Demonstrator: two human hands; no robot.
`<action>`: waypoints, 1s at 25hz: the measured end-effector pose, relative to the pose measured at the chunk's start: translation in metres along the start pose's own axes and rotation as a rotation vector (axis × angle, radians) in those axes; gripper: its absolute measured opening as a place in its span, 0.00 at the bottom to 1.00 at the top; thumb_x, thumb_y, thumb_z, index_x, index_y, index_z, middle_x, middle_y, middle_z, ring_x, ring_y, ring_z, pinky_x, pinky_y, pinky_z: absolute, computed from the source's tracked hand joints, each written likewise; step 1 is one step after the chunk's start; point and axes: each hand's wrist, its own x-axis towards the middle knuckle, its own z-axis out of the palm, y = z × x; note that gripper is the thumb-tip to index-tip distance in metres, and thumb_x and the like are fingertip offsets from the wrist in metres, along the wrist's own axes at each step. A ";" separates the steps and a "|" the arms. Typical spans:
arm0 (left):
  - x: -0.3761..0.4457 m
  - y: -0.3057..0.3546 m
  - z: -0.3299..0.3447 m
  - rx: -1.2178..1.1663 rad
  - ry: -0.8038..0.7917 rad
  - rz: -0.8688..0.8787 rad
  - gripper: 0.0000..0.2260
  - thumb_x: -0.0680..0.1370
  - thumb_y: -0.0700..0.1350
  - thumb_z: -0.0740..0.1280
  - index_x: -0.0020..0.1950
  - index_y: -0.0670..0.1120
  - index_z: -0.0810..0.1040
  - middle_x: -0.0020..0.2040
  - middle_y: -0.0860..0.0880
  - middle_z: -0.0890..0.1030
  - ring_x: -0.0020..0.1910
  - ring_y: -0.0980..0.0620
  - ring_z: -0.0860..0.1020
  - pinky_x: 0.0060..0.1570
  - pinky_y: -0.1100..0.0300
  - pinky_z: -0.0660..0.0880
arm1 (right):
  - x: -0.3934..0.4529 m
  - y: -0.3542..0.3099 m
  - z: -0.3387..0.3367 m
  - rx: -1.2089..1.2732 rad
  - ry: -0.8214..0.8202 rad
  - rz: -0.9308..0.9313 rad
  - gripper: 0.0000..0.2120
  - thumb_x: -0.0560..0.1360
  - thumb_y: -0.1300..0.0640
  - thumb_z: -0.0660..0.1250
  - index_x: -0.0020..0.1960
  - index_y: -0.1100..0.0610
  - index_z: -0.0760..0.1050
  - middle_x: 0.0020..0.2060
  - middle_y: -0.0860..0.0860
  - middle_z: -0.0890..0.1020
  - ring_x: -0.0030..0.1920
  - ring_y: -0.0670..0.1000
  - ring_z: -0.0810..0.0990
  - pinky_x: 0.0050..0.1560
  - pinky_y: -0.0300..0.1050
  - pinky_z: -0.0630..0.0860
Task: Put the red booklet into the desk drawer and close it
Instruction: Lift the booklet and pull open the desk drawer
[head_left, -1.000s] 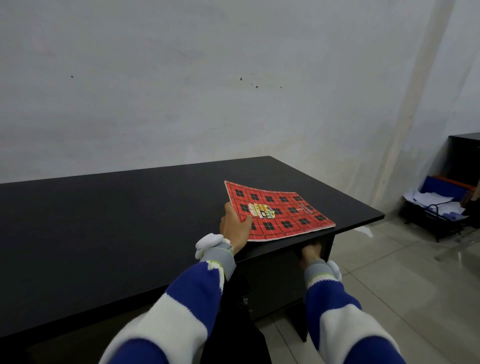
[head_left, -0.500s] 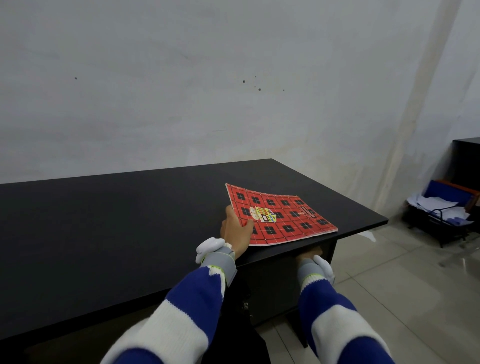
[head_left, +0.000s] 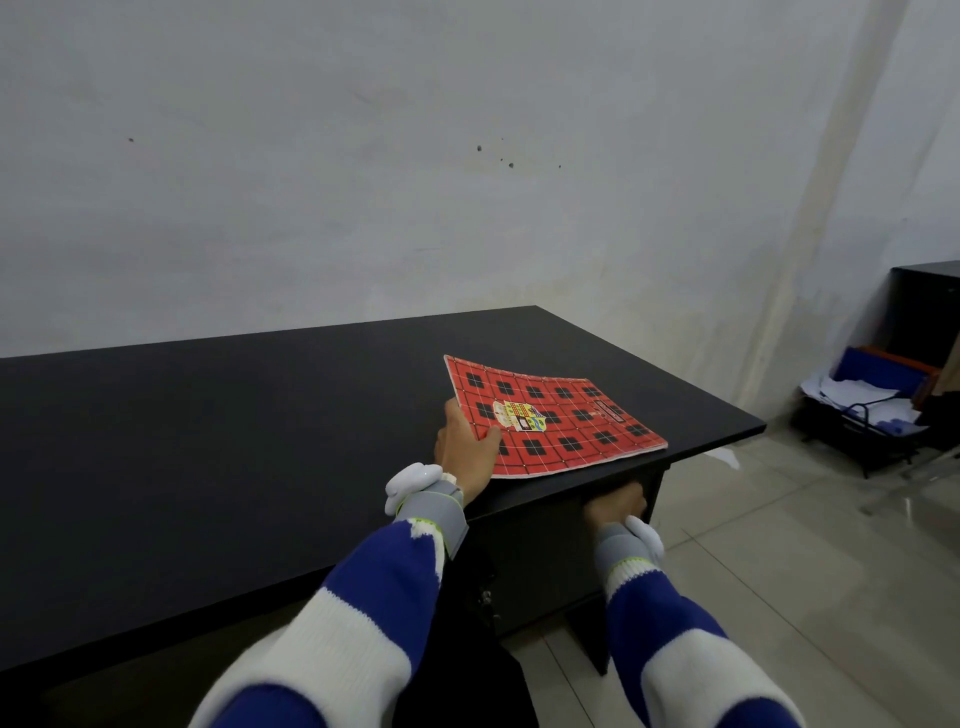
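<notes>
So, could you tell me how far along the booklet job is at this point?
Nothing is finished. The left hand grips the booklet's near corner, lifting it off the desk. The right hand reaches under the desk edge at the drawer, which looks shut. Left: open the drawer, put the booklet in, close it.

We see a red booklet carrying a grid of thin pale lines with black squares in the cells, and a small multicoloured emblem of yellow, green and white near its left side. The surface beneath it is plain matt black. Both sleeves show broad blue and white bands; each wrist bears a grey strap with a white piece attached. The far wall is off-white with a few dark specks. The floor at right is pale grey tile.
</notes>
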 end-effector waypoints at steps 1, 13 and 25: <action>0.000 0.000 0.000 -0.007 -0.003 -0.003 0.18 0.77 0.40 0.64 0.66 0.43 0.66 0.60 0.45 0.80 0.57 0.45 0.80 0.48 0.60 0.72 | -0.003 -0.001 -0.004 -0.011 -0.022 0.006 0.17 0.75 0.66 0.66 0.63 0.68 0.73 0.61 0.65 0.78 0.61 0.65 0.77 0.57 0.52 0.75; 0.001 0.000 0.000 -0.001 -0.009 0.002 0.19 0.77 0.41 0.64 0.67 0.43 0.65 0.61 0.44 0.79 0.58 0.44 0.80 0.49 0.60 0.72 | -0.014 0.023 -0.034 0.249 -0.012 -0.096 0.22 0.74 0.65 0.68 0.67 0.60 0.74 0.61 0.60 0.80 0.63 0.61 0.76 0.65 0.48 0.70; -0.003 0.004 -0.002 0.011 0.009 0.011 0.19 0.77 0.40 0.64 0.67 0.42 0.66 0.61 0.43 0.80 0.58 0.44 0.80 0.49 0.60 0.71 | -0.022 0.050 -0.061 0.337 0.064 -0.128 0.20 0.72 0.66 0.70 0.64 0.61 0.77 0.57 0.61 0.81 0.59 0.61 0.78 0.65 0.52 0.73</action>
